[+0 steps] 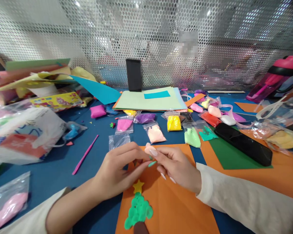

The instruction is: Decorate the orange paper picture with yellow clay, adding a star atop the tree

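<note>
My left hand [123,169] and my right hand [177,165] meet above the orange paper [178,208]. Between their fingertips is a small lump of peach clay [148,148], pinched by my right thumb and fingers. My left thumb and forefinger are closed near it, and whether they grip the clay is hard to make out. On the paper below my left hand lies a green clay tree [138,210] with a yellow star [138,187] on top and a brown trunk [140,228]. An opened bag of peach clay [156,133] lies just beyond my hands.
Bags of yellow [174,123], light green [192,136] and purple clay [145,118] lie farther back. A pink tool [85,154] is at left. A phone [134,75] stands upright behind stacked paper [134,99]. At right are a black case [243,144] and a pink bottle [271,78].
</note>
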A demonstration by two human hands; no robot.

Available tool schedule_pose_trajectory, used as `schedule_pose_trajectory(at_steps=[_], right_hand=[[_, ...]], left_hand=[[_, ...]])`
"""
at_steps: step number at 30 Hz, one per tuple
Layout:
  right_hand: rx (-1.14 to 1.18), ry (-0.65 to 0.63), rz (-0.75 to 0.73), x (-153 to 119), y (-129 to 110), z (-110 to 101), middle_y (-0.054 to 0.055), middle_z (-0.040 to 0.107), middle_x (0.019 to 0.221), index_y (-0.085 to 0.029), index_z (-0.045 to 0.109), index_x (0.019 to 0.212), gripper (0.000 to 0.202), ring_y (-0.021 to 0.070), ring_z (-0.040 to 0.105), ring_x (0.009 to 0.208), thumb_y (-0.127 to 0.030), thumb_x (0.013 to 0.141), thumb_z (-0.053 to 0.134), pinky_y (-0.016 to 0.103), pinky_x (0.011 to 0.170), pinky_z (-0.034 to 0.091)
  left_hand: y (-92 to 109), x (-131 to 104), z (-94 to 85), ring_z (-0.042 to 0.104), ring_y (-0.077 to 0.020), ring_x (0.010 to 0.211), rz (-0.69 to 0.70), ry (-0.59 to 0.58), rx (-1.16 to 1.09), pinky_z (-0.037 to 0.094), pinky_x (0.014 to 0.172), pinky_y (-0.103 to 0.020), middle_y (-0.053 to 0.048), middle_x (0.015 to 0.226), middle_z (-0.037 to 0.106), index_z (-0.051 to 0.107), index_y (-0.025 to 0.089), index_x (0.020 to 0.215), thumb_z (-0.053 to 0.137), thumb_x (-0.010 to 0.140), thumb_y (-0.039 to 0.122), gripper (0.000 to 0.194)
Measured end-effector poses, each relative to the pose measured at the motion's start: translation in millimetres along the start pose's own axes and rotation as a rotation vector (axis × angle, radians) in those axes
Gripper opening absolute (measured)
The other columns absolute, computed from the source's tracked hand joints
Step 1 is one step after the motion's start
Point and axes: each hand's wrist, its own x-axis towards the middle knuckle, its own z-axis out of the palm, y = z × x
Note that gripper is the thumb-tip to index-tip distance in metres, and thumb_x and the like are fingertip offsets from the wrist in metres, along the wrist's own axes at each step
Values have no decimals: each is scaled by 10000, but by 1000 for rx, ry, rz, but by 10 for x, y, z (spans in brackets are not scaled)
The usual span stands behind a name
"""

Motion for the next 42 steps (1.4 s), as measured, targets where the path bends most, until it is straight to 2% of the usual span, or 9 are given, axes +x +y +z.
schedule_pose_trajectory(at_steps=[4,12,17,20,24,27,32,36,42], right_hand=[[-4,0,4,10,12,1,-93,361,417,-159,533,686,423,32,344,341,-538,869,481,182,348,250],[21,-24,3,-1,-6,6,-89,377,455,-157,545,735,365,36,354,362,-474,896,461,178,340,257],[-16,-24,-22,10,20,-9,-94,359,444,-146,563,753,381,28,348,359,-478,903,451,176,352,262],[1,-35,-29,15,36,-16,-94,373,440,-141,571,766,388,27,343,347,-489,894,457,181,346,257],[40,-40,-26,8,35,-8,-94,375,433,-139,585,790,383,32,333,341,-494,880,476,190,343,250],[64,-37,-22,-1,25,-7,-80,386,451,-145,568,756,391,44,362,370,-510,866,479,197,355,255],[6,-77,-58,-5,27,-27,-62,405,498,-145,550,722,323,52,380,442,-449,831,531,207,423,277],[-160,-11,-94,1,44,-22,-39,431,590,-123,602,799,176,70,382,540,-296,770,585,218,490,280],[-257,-17,-47,7,25,-17,-58,378,508,-141,575,711,203,76,341,495,-336,764,592,234,467,241]], left_hand=[[13,12,-10,519,-58,524,-93,21,-54,444,504,-146,24,624,563,606,165,798,566,845,140,67],[-31,-5,-32,569,-76,605,-11,33,-43,490,555,-166,-1,724,594,651,184,838,601,825,122,81],[-20,2,-18,567,-78,618,-29,28,-23,483,561,-168,5,727,579,652,195,838,597,828,139,80],[-8,-3,14,523,-73,585,-135,62,-40,459,534,-165,24,704,547,592,191,818,601,812,166,27],[-7,-37,43,436,-68,550,-350,117,-83,426,494,-166,49,692,460,448,198,801,610,775,248,172],[-17,-49,36,419,-71,552,-478,25,-117,410,493,-174,52,695,444,448,203,835,582,794,310,177],[-60,-31,20,492,-89,615,-544,-163,-302,417,553,-196,12,756,585,580,193,853,554,825,369,179],[-110,-16,24,532,-110,634,-644,-109,-417,430,557,-211,-17,779,632,626,178,843,635,762,399,235],[-160,-22,33,609,-154,718,-707,-96,-596,505,629,-255,-59,904,647,565,198,1134,708,718,383,478]])
